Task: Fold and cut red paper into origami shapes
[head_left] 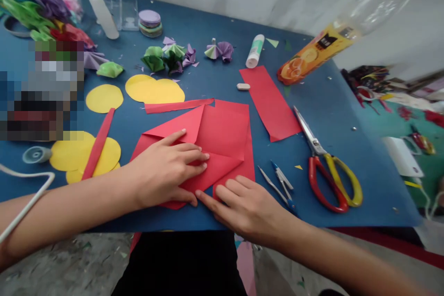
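A folded sheet of red paper [224,129] lies near the table's front edge, with triangular flaps turned inward. My left hand [169,169] rests flat across it, fingers spread and touching the folds. At the lower right of the paper is my right hand [246,203], its fingers curled over the sheet's edge and its index finger stretched toward my left thumb. What the right thumb does is hidden. More red sheet shows beneath the folded one. To the right lie blue-handled compasses [286,187] and scissors [319,152] with one red and one yellow handle.
A red paper strip [272,101], a glue stick [255,51] and a tilted orange-drink bottle [312,55] are at the right. Yellow paper circles [104,98] lie left. Folded green and purple paper pieces [169,55] sit behind, with a glue bottle [102,16] at the back left.
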Demonstrator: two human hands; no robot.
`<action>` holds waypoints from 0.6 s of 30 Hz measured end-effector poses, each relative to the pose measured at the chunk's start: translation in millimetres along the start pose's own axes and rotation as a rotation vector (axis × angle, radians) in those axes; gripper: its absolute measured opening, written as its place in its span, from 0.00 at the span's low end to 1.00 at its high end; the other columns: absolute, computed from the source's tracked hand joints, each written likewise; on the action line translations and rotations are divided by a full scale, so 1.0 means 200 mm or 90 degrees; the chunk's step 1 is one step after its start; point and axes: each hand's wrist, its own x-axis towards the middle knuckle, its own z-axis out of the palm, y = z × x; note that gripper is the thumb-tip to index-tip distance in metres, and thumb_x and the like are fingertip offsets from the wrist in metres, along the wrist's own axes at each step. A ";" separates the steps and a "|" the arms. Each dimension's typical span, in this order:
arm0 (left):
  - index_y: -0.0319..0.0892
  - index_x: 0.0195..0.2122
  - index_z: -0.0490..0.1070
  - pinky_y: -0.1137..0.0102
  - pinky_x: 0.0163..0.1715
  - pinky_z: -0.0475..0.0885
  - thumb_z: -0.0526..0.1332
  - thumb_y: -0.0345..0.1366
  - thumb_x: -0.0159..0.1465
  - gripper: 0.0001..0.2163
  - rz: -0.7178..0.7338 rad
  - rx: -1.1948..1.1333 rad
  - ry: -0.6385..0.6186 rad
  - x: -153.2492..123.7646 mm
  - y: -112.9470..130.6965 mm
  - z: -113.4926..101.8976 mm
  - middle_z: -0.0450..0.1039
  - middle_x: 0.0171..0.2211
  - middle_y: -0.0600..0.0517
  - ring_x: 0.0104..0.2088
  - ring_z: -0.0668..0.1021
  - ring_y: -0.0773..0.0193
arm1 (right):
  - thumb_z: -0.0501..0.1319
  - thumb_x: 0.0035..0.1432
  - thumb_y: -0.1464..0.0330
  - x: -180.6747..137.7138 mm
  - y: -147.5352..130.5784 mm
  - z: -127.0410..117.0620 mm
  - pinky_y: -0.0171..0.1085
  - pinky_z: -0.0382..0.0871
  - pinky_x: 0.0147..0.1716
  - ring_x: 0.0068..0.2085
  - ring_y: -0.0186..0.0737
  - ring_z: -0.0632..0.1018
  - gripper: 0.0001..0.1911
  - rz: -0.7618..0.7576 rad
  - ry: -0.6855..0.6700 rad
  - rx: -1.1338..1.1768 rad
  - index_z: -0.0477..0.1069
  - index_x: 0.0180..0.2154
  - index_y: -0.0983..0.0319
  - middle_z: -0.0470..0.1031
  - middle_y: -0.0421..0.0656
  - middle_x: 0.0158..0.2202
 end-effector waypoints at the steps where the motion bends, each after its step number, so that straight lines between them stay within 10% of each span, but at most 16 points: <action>1: 0.45 0.51 0.72 0.56 0.64 0.46 0.61 0.54 0.59 0.24 -0.004 -0.005 -0.018 -0.01 0.00 -0.01 0.71 0.54 0.48 0.56 0.70 0.54 | 0.52 0.64 0.74 0.01 -0.01 0.00 0.38 0.57 0.26 0.26 0.37 0.65 0.15 -0.001 0.001 0.001 0.73 0.48 0.66 0.69 0.41 0.26; 18: 0.48 0.56 0.66 0.51 0.63 0.44 0.65 0.55 0.52 0.32 -0.010 -0.124 -0.073 -0.06 -0.04 -0.05 0.65 0.59 0.47 0.61 0.65 0.51 | 0.52 0.63 0.69 -0.17 0.14 -0.05 0.37 0.62 0.29 0.26 0.37 0.70 0.16 0.289 0.039 -0.108 0.78 0.39 0.64 0.73 0.42 0.23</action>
